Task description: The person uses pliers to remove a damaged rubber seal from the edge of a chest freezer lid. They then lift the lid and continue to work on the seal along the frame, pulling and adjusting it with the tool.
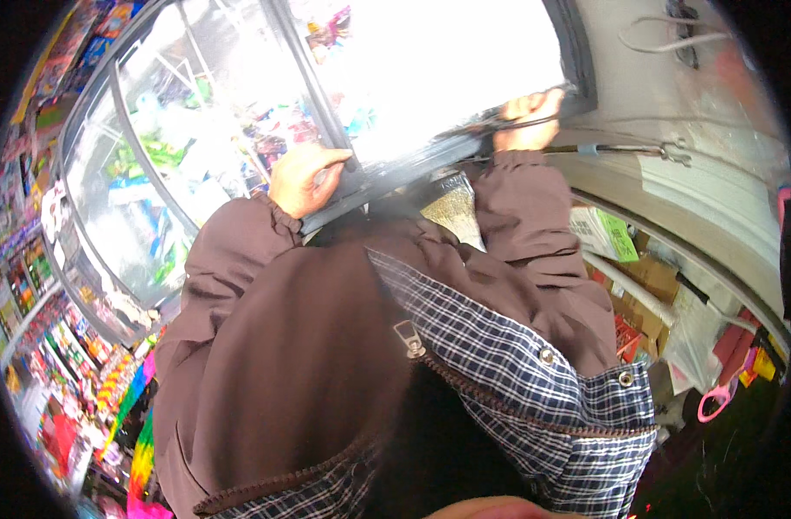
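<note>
A dark-framed, glare-whitened clear lid [430, 69] lies across the upper middle, above a case of colourful packages [144, 151] seen through clear panels. My left hand [309, 177] is closed on the frame's near edge [404, 177], beside a crossbar. My right hand [527, 118] is closed on the same frame near its right corner, fingers curled over it. A thin dark strip crosses that hand; I cannot make out whether it is held. A crinkled silvery thing [452, 208] shows below the frame.
Densely packed colourful shelves [19, 259] line the left. To the right are a pale curved ledge [664, 208], cardboard boxes [642, 285], a white tube [625, 285], a plastic bag [690, 346] and a pink ring-shaped thing [716, 402]. A rainbow-coloured item [140, 450] hangs at lower left.
</note>
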A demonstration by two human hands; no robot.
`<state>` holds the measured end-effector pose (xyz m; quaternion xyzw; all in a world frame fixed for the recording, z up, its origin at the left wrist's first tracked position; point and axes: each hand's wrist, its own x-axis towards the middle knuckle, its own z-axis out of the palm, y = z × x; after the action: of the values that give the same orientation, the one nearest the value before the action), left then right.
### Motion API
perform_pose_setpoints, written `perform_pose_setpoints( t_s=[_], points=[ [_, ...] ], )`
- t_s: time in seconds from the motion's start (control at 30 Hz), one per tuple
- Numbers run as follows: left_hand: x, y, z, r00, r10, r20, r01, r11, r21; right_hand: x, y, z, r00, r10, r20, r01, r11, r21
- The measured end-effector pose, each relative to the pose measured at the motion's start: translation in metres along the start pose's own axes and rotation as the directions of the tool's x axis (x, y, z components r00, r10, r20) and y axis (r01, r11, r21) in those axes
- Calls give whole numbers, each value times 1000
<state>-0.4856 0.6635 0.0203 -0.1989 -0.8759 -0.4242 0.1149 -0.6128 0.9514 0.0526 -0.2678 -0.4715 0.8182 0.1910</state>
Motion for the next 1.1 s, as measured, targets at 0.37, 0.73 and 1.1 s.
perform_pose_setpoints(
  t_s=[0.37,0.73,1.1],
  points=[
    [12,11,-8,882,-385,272,471,736,-486,-53,-14,-50,543,-558,627,594,784,183],
    [82,49,48,330,-2,944,943,-48,-330,-138,-14,6,314,-455,834,811,585,14],
    [99,41,90,746,-34,665,369,852,-370,27,-82,1,824,-457,336,567,676,-471]
  ],
)
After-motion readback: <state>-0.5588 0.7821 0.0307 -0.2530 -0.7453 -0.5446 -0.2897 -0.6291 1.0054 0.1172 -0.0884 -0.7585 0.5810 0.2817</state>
